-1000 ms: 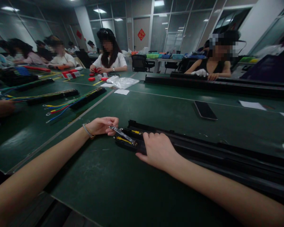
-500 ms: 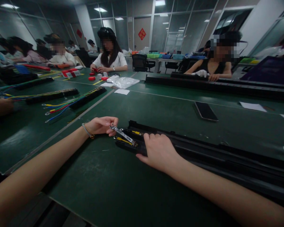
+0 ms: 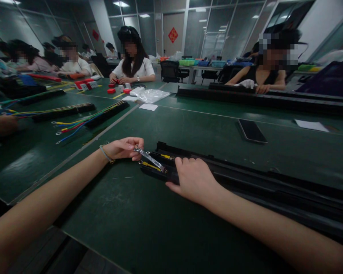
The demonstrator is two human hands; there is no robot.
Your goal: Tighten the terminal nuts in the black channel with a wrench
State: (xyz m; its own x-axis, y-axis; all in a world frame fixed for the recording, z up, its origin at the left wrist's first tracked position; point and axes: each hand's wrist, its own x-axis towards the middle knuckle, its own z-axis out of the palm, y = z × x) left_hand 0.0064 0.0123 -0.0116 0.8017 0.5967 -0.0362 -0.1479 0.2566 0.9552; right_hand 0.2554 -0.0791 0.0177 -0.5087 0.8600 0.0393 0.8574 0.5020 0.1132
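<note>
My left hand (image 3: 128, 148) pinches one end of a silver wrench (image 3: 151, 159). The wrench slants down to the right, its other end on a small fastener at the end of a long black channel (image 3: 246, 179). Yellow-sleeved cable lugs (image 3: 151, 166) lie in the channel under and beside the wrench, their ring ends pointing left. My right hand (image 3: 196, 179) is wrapped over the channel just right of the wrench, thumb on the near side; its fingertips are hidden on the far side.
A phone (image 3: 252, 131) lies beyond the channel. At left are black strips with coloured ring-ended wires (image 3: 71, 129). Further back are a clear plastic bag (image 3: 153, 96), red and white blocks (image 3: 111, 91) and another long black channel (image 3: 246, 98). Several people sit around the table.
The view has shifted slightly. My left hand stays on the wrench, with only a slight change in its angle; my right hand keeps its hold on the channel.
</note>
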